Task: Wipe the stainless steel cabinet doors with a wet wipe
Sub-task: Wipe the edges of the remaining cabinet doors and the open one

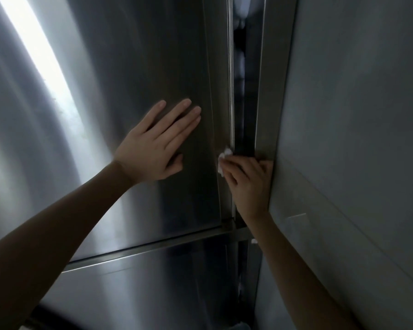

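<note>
Grip of the right hand (249, 184): fingers curled closed around a wet wipe (223, 160), which is bunched into a small white wad; only its crumpled edges show past the thumb and forefinger. The wad is pressed against the right-hand vertical edge of the upper cabinet door (153, 67), at the point where that door meets the dark gap (244, 103) between it and the neighbouring steel upright (272, 91). The knuckles of this hand lie against or just beside the upright; contact cannot be confirmed. Grip of the left hand (156, 148): fully open, holding nothing, palm and straight fingers laid flat on the face of the same door, fingertips pointing up and to the right, near the wipe hand but apart from it. Both forearms are bare and reach up from the lower edge of the view. Condition of the door: brushed stainless steel, grain running vertically, a broad bright band of reflected light crossing its left portion, the remainder dull and shadowed. A raised fold runs down the door near its right edge. Below it, a horizontal steel rail (153, 248) separates it from a lower cabinet door (153, 289) of the same finish. A small white fleck (254, 241) sits at the right end of that rail; its nature cannot be determined. To the right stands a plain grey wall (355, 115), smooth and matt. Inside the gap, pale blurred shapes are visible but cannot be identified.
</note>
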A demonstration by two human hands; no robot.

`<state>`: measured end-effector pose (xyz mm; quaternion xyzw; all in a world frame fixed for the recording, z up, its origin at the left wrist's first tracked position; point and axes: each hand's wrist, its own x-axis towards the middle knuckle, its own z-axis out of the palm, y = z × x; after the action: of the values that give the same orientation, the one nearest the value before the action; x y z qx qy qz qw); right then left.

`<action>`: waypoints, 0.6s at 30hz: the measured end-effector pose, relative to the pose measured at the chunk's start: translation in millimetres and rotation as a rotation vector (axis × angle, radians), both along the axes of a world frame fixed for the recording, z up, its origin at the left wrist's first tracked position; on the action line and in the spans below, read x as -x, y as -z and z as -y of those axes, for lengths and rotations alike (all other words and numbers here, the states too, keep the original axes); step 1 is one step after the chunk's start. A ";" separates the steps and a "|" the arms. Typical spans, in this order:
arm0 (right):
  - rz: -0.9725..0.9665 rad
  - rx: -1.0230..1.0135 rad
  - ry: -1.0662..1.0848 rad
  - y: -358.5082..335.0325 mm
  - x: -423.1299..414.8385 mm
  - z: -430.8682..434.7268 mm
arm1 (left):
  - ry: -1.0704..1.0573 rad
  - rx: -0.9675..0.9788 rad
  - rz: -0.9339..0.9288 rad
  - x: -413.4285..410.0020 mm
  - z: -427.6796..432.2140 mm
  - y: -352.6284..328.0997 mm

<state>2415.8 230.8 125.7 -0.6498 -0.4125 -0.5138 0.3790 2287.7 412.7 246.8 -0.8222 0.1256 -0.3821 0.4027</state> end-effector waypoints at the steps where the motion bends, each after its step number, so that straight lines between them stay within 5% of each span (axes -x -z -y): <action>1: -0.017 0.028 0.005 19.4 3.6 2.5 | 0.004 0.000 0.003 -0.1 0.2 0.2; 10: -0.284 0.245 0.069 128.0 31.4 15.5 | 0.000 0.000 0.013 -0.1 -0.1 0.6; 13: -0.328 0.218 0.069 122.6 33.3 12.4 | -0.003 -0.001 0.017 -0.3 1.6 1.0; 18: -0.142 0.124 -0.009 60.2 21.2 10.4 | -0.011 0.018 0.007 -1.0 0.0 -0.3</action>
<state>2394.6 220.3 65.5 -0.7049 -0.4187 -0.4382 0.3685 2288.7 412.7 247.1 -0.8252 0.1161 -0.3837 0.3979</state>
